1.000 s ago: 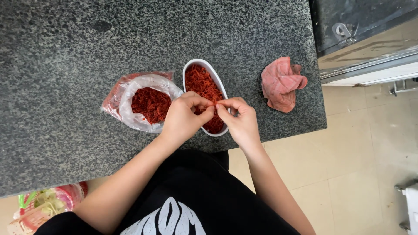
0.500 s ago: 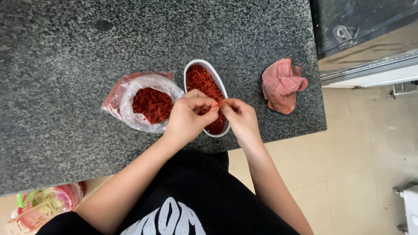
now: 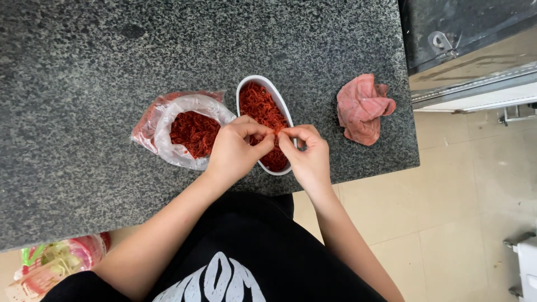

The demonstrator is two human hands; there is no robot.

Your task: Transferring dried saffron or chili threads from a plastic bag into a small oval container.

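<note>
Red strands (image 3: pixel 278 130), a small pinch of them, sit between the fingertips of both hands above the near end of the white dish (image 3: pixel 283 109); the left hand (image 3: pixel 238 151) has its thumb and forefinger closed narrowly on the pinch, and the right hand (image 3: pixel 306 152) meets it with thumb and forefinger pressed together on the same bit, the other fingers curled loosely. A second ago the hands were in nearly the same place over the dish, fingertips a little apart; now they touch at the pinch, so the picking looks to be going on strand by strand rather than moving to a new spot; that is a judgement only. The strands are thin, short, tangled and deep red, dry-looking; whether they are being pulled apart or cleaned I cannot tell. The dish is oval, filled with the same red stuff, standing near the counter (image 3: pixel 84 84) edge; just left of it, touching or nearly so, lies an open clear bag (image 3: pixel 190 109) with more red strands inside. To the right, well apart, lies a crumpled pink cloth (image 3: pixel 362 107); the counter is dark speckled stone.
</note>
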